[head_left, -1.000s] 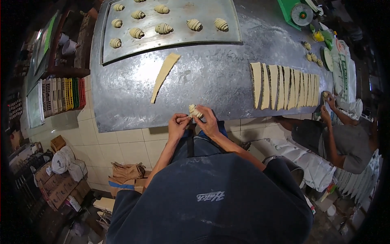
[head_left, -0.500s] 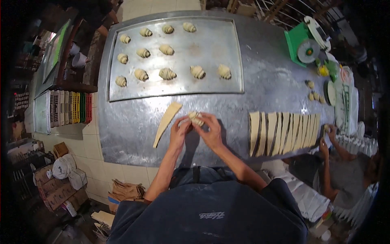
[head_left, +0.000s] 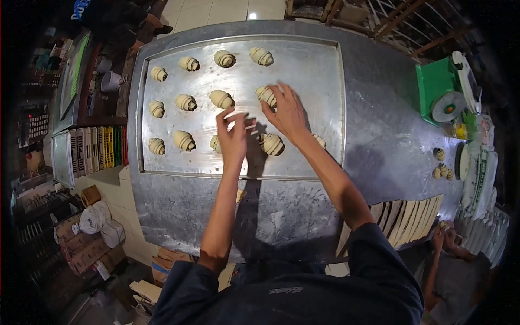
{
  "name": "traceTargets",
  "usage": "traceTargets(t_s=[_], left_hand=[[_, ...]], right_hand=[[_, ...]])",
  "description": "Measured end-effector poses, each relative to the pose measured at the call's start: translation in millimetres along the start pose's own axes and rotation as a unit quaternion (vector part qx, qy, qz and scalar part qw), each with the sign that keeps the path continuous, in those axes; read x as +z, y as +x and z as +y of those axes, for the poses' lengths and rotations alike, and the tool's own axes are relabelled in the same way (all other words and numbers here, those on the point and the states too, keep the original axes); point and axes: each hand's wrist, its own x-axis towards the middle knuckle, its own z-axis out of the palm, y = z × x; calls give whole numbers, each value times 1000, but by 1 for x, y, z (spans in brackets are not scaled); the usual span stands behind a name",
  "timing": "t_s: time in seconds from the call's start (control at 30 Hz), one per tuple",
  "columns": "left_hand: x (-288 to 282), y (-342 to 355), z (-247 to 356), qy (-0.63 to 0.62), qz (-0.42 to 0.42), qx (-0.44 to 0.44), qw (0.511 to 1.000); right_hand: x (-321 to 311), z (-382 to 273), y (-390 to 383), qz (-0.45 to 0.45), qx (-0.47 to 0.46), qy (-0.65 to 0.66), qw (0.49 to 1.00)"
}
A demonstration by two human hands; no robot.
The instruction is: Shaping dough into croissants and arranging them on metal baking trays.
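**Both hands over the tray, a few rolls half hidden**

The left hand (head_left: pixel 233 138) is hovering over the baking tray (head_left: pixel 325 81), fingers spread apart and holding nothing that I can see. It covers most of a dough roll (head_left: pixel 215 143) peeking out at its 9 o'clock. The right hand (head_left: pixel 287 114) is spread wide too, fingertips touching or just over a roll (head_left: pixel 265 95) at its 11 o'clock; can't tell if it's actually pinching it. Another roll (head_left: pixel 271 144) sits just at its 6 o'clock, and one more (head_left: pixel 320 141) is mostly hidden behind the right forearm.

Free space: the right part of the tray, around 3 o'clock from the right hand, is bare metal up to the rim. The left side is packed with rolls in rows. Below the tray, the steel table (head_left: pixel 179 211) is open between the arms, though shadow makes it hard to read.

The dough strips (head_left: pixel 406 214) at 4 o'clock are partly cut off by the right sleeve. Another person's hands (head_left: pixel 447 233) are at the table edge there, too small to make out.
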Motion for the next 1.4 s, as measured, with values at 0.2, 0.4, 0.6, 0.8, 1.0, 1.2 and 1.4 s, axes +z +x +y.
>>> traceTargets(t_s=[0.2,0.4,0.6,0.8,1.0,1.2,1.4], left_hand=[[-68,-106,-16,107,21,3,994],[-138,-182,-6,398,6,108,911],[-201,-180,-39,565,-9,197,801],[-161,-189,-61,566,-105,227,786],[-81,-223,-87,521,-165,197,814],[31,-265,-119,529,-144,219,807],[105,-288,-106,509,-155,115,839]], right_hand=[[33,13,5,11,-169,-214,962],[-31,-52,-64,169,-121,-149,967],[-30,-68,-289,204,142,15,968],[-38,-77,-454,203,271,120,933],[-90,-32,-464,232,291,132,919],[-144,14,-431,169,245,145,944],[-224,65,-415,153,266,130,943]])
